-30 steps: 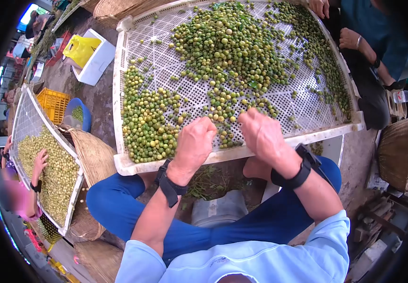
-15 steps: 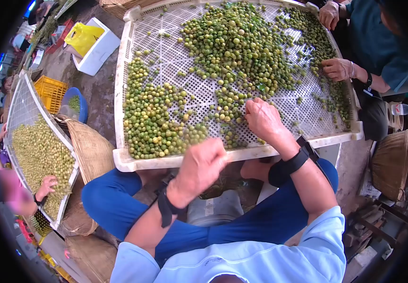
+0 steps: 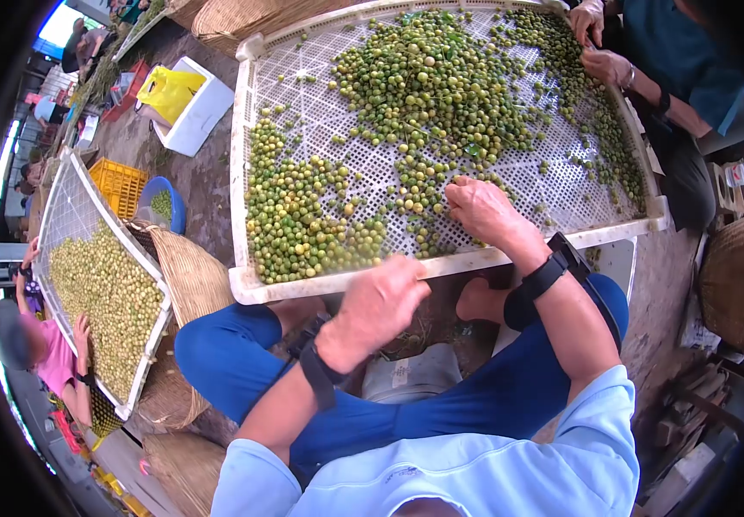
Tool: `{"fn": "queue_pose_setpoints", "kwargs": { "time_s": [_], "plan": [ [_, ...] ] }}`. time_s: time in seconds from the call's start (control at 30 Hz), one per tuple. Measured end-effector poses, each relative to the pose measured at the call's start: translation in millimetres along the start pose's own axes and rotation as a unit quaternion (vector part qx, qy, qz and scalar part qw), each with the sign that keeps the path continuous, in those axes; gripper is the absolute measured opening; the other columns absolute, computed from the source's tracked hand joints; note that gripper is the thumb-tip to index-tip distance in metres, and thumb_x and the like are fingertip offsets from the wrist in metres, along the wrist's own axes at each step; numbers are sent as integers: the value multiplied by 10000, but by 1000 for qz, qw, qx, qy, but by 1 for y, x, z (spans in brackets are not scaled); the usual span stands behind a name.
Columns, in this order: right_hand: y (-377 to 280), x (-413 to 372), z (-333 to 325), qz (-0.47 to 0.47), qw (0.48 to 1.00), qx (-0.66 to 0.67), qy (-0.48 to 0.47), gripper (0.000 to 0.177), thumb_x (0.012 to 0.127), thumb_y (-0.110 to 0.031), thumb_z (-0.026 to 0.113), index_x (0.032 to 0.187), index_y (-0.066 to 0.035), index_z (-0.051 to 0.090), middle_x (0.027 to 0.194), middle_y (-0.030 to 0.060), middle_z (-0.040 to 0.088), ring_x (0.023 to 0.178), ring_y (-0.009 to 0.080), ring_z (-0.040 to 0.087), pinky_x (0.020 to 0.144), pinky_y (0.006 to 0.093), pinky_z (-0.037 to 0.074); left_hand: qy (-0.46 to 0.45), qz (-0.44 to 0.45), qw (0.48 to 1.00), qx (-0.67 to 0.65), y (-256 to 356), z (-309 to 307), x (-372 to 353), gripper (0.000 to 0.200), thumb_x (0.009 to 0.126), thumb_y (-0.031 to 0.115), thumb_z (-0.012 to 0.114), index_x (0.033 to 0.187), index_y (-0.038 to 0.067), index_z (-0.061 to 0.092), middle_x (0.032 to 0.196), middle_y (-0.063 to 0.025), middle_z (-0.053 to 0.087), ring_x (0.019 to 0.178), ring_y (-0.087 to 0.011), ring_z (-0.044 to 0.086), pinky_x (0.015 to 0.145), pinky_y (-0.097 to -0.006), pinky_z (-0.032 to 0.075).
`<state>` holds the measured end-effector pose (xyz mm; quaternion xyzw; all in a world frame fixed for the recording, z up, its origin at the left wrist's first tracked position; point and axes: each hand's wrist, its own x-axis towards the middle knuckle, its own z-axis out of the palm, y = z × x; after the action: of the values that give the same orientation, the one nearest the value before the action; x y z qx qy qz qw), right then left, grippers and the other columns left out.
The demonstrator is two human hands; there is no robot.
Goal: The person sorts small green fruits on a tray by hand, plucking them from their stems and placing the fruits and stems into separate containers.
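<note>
A large white mesh tray [image 3: 467, 262] lies in front of me, covered with small round green-yellow fruits [image 3: 428, 73]. A big heap is at the back, and a looser patch of fruits [image 3: 294, 228] spreads over the left part. My left hand [image 3: 378, 303] is curled closed above the tray's front rim, near that patch; what its fingers hold, if anything, is hidden. Over the mesh, at the front middle, my right hand [image 3: 488, 209] has its fingertips pressed together beside some loose fruits. Whatever lies between those fingertips is too small to make out.
Across the tray at right, a co-worker's hands [image 3: 604, 65] meet near the far rim. Another person sits at left by a second fruit-filled tray [image 3: 165, 302]. Nearby are woven baskets [image 3: 191, 280], a blue basin [image 3: 181, 220], a yellow crate [image 3: 118, 185] and a white foam box [image 3: 204, 112].
My left hand has shifted slightly right along the front rim. My right hand stays over the mesh. The co-worker's lower hand has moved up beside the other. The view has shifted a little.
</note>
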<state>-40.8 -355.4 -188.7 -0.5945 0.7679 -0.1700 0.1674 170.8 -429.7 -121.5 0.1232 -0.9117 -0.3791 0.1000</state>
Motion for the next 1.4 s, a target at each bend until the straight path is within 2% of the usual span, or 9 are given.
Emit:
{"fn": "queue_pose_setpoints", "kwargs": {
  "time_s": [0.23,0.5,0.7,0.87,1.0,1.07,1.2,1.27,1.4],
  "plan": [
    [2,-8,3,-18,995,-1,96,86,765,-15,507,818,-3,440,729,182,529,687,360,583,597,448,474,76,-45,992,91,-62,18,49,81,752,41,590,825,11,608,743,-146,595,703,-312,598,635,-377,477],
    [3,-5,-2,19,977,101,189,60,793,-30,498,791,-25,438,726,178,541,712,386,562,606,455,447,9,-85,975,206,-60,41,64,86,752,73,598,785,22,537,775,-154,590,740,-347,604,632,-440,485],
    [-8,14,-7,8,973,173,151,46,755,-2,491,795,-13,474,734,181,541,731,376,563,631,451,446,0,-56,967,250,-60,42,74,89,708,39,556,793,19,544,763,-153,600,686,-313,623,604,-406,508],
    [-12,34,11,-12,982,91,162,18,761,-22,496,751,-6,496,777,184,547,753,375,572,657,454,462,76,-71,988,113,-62,19,59,25,716,40,520,718,18,531,664,-143,585,614,-333,586,579,-431,469],
    [-13,42,18,-10,990,53,129,82,802,-46,501,755,17,479,809,210,530,758,382,576,658,445,474,-77,-137,981,-111,-18,-21,20,91,719,56,582,802,20,579,683,-104,577,642,-294,581,598,-420,477],
    [-16,46,17,-4,993,15,118,67,801,-43,499,777,16,480,827,206,532,762,381,578,663,449,476,-136,48,987,-67,-27,2,-18,157,714,76,621,850,10,576,873,-132,576,791,-277,584,648,-405,482],
    [-16,57,19,-7,996,-5,90,44,795,-28,491,810,13,482,857,204,533,766,378,578,671,448,477,-370,23,928,23,-18,31,-72,285,682,83,660,933,-1,554,1102,-185,456,903,-344,529,716,-403,480],
    [-17,57,20,-15,996,-7,91,39,794,-24,486,804,13,487,848,205,535,775,382,574,679,453,475,-358,46,932,26,-15,35,-68,325,669,65,662,966,10,542,1127,-188,437,921,-334,519,720,-393,471],
    [-8,59,23,-10,995,25,100,68,788,-52,497,796,16,498,813,206,541,779,387,569,680,458,464,-133,67,987,65,-5,29,-53,213,648,44,651,832,6,551,1035,-156,494,834,-308,537,741,-379,449]
  ]
}}
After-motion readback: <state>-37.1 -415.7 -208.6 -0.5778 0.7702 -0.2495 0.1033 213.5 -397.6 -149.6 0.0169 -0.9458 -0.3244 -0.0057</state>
